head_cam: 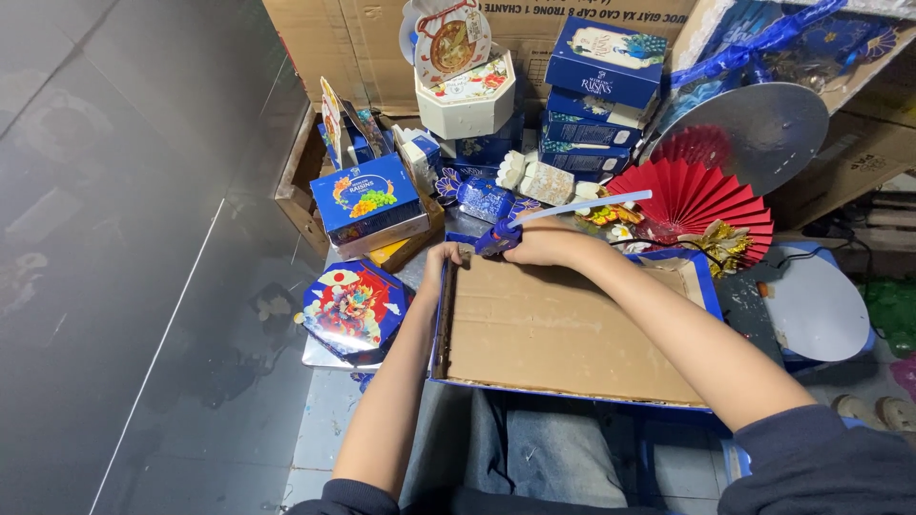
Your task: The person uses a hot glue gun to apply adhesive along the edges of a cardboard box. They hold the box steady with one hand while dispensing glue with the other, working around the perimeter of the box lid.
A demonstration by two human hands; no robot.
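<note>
On the grey floor, right hand [549, 243] grips a glue gun [498, 236]; left hand [441, 259] clasps the cardboard panel [563, 334].

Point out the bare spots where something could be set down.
The brown cardboard sheet is bare between the two forearms. The white round board at the right is bare too. Beyond the glue gun, boxes and the red paper fan crowd everything.
</note>
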